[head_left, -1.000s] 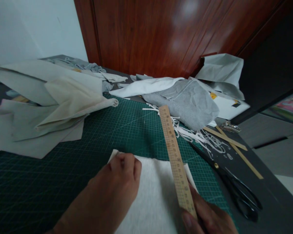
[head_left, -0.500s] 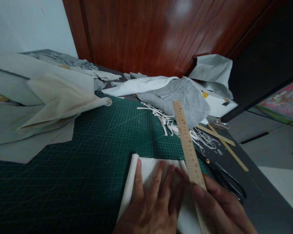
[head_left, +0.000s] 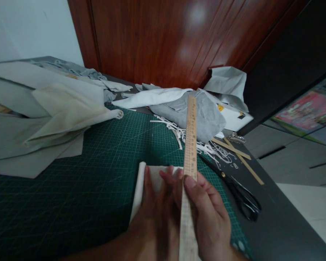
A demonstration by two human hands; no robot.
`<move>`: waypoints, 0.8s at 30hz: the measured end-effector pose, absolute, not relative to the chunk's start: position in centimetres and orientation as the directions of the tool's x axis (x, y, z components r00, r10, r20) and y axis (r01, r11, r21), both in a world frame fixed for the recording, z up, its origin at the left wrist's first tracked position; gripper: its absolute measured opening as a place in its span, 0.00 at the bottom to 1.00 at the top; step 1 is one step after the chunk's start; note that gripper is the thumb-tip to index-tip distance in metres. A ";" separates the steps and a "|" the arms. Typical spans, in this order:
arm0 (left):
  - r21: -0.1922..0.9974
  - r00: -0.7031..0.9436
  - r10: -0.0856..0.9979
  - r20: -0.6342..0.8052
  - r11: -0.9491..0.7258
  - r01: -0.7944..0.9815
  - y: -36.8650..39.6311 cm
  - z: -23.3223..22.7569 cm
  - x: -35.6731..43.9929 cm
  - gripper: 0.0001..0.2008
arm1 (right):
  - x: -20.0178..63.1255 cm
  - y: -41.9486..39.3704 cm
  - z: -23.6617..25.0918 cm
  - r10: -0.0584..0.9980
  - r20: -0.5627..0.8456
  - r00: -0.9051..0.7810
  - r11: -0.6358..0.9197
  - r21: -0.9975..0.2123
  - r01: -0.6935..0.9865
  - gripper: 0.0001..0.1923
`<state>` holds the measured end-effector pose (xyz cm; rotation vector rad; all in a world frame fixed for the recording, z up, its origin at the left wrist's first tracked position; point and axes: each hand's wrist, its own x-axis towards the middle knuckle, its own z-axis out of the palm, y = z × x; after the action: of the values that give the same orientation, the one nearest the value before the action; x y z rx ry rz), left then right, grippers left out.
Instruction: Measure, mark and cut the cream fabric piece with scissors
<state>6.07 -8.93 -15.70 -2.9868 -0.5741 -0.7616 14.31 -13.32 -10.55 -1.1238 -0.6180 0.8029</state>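
Folded fabric: a white folded piece (head_left: 141, 185) lies on the green cutting mat (head_left: 70, 203), near its front right part, mostly covered by the two hands.
Left hand: the left hand (head_left: 157, 214) rests flat on the fabric, fingers (head_left: 147, 181) spread and stretched out, pressing down rather than gripping.
Right hand: the right hand (head_left: 209, 221) grasps the wooden ruler (head_left: 190, 145), thumb on top and fingers curled around its right edge.
Ruler: it runs away from the person, tilted up over the fabric's right side, its far end above the grey cloth.
Scissors: black scissors (head_left: 239, 197) lie on the dark bench (head_left: 282, 224) just right of the mat.
Scraps: white trimmings (head_left: 206, 146) are scattered beyond the ruler, beside two thin wooden strips (head_left: 239, 156).
Cloth piles: a grey cloth (head_left: 203, 116) at the back, beige sheets (head_left: 57, 112) on the left.
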 end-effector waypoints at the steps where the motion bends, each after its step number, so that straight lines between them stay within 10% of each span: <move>1: 0.062 0.805 0.321 0.500 -0.940 0.337 -8.8 -15.5 5.8 0.30 | 14.9 -13.1 -10.6 0.815 0.013 0.579 0.226 -0.928 -0.297 0.10; 10: -0.168 0.830 0.179 0.528 -0.936 0.308 -8.3 -15.6 3.7 0.27 | 15.2 -16.7 -12.6 0.746 -0.077 0.662 0.164 -0.941 -0.294 0.14; 24: -0.116 0.839 0.248 0.484 -0.933 0.342 -5.8 -15.1 -1.2 0.22 | 16.3 -17.2 -14.1 0.835 0.384 0.394 0.088 -0.800 0.594 0.22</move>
<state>-1.22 -5.77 -15.12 -2.8209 -0.4570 -0.7033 16.27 -17.19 -14.09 -1.6042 -1.2964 0.2876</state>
